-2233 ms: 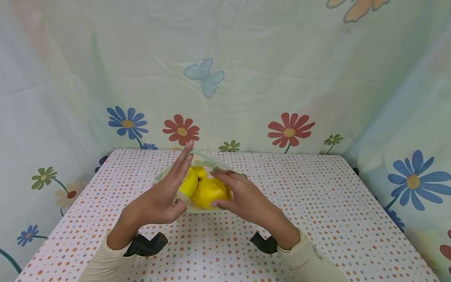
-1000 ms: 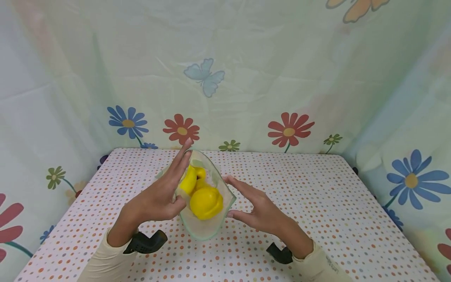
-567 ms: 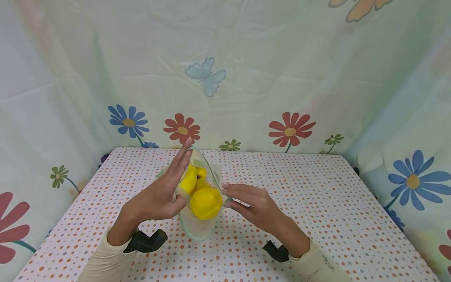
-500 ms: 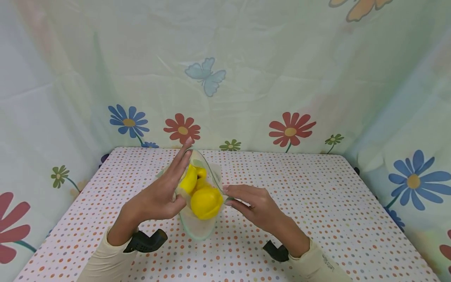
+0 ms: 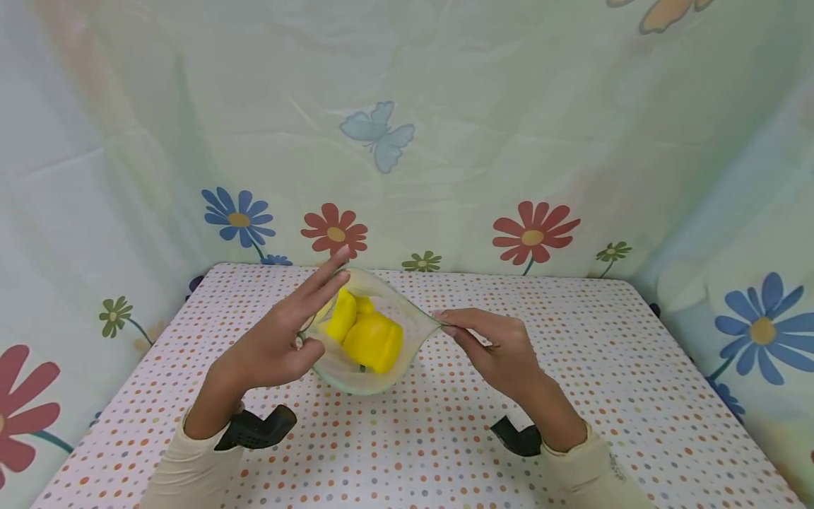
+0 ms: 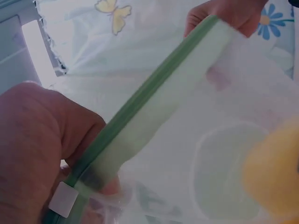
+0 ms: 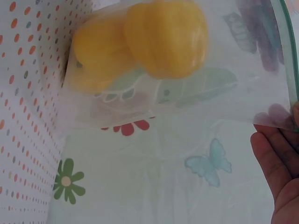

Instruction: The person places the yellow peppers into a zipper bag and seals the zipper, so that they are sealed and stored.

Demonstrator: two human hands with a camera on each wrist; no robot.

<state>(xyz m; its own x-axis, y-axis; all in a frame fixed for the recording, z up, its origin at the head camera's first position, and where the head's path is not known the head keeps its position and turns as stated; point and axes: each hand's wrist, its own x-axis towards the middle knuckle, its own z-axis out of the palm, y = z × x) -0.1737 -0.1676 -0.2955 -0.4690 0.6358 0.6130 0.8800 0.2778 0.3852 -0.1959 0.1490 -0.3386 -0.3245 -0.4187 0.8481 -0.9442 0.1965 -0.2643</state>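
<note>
A translucent zip bag (image 5: 356, 387) with a green rim stands open-mouthed at the middle of the table. Inside lie yellow bell peppers (image 5: 374, 341); the right wrist view shows two bell peppers (image 7: 166, 39) through the plastic. My left hand (image 5: 273, 336) holds the bag's left side, index and middle fingers stretched up along the rim. Close to that hand in the left wrist view, a white slider (image 6: 63, 199) sits on the green zip (image 6: 154, 84). Between thumb and fingers, my right hand (image 5: 496, 346) pinches the rim's right corner, drawing it out to a point.
The table has a dotted white cover (image 5: 394, 452). Behind it and at both sides hangs a curtain (image 5: 483, 92) printed with flowers and butterflies. Each wrist wears a black camera mount (image 5: 257, 428).
My right hand has left the pepper inside the bag, taken hold of the rim's right corner and pulled it rightward. The mouth is wider now; the left hand stays nearly in place.
</note>
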